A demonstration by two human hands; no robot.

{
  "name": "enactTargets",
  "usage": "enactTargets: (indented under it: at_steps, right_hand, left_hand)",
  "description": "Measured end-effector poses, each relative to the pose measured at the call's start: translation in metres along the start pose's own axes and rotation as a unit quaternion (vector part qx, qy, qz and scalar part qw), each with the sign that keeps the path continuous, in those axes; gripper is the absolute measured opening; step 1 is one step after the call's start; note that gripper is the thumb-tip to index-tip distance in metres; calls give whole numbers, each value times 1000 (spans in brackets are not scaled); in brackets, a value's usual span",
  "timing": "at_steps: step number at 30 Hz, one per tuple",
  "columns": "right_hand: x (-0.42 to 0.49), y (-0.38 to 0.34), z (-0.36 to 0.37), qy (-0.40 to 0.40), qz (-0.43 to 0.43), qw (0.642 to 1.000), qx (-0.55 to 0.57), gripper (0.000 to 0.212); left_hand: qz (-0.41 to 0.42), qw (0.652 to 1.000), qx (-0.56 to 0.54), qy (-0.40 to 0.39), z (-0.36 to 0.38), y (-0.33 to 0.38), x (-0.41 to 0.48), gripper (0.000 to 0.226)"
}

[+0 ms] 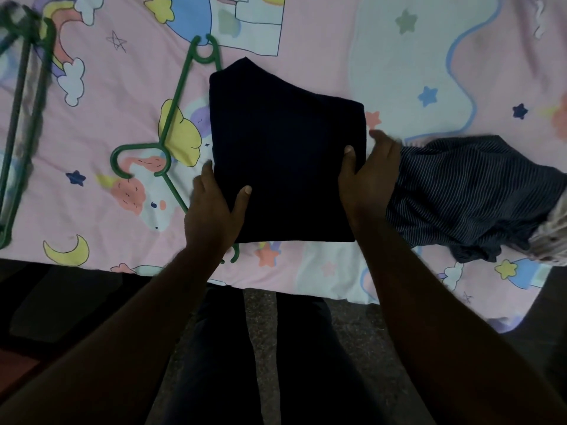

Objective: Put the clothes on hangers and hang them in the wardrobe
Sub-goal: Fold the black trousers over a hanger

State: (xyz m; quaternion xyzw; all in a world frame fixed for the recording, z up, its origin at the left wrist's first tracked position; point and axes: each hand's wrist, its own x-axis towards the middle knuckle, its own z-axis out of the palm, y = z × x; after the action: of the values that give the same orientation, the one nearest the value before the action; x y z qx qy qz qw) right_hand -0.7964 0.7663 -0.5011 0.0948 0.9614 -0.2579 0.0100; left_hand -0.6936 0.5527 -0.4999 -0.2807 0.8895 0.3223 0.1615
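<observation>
The folded dark garment (285,154) lies near the bed's (399,56) front edge, over a green hanger (171,118). The left hand (214,207) and right hand (368,176) pinch its side edges; better to lift evenly, shake it open, then free the hanger.

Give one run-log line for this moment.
left hand + right hand: grip folded dark garment | on bed | green hanger: beside, untouched

Both bare forearms reach forward, roughly parallel. Left hand (211,207) pinches the garment's (285,154) left edge, thumb on top (fingers tucked under, hidden). Right hand (369,176) grips the right edge the same way, thumb up top.
</observation>
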Motion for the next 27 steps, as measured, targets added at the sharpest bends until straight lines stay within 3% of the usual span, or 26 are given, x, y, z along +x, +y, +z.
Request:
enactTargets:
  at_steps: [3, 8, 13, 27]
  right_hand:
    - [12, -23, 8, 11, -123, 992, -16, 49]
    - [19, -23, 49, -117, -244, 950, -157, 60]
    - [10, 3, 48, -120, -154, 961, -194, 66]
    - [0, 8, 45, -132, -176, 955, -198, 68]
  left_hand:
    - [99, 989, 83, 66, -3, 10, 15, 80]
    - [214, 960, 183, 14, 9, 33, 77, 73]
    - [199, 956, 217, 1, 15, 18, 98, 77]
    - [170, 933, 317, -23, -3, 44, 128, 90]
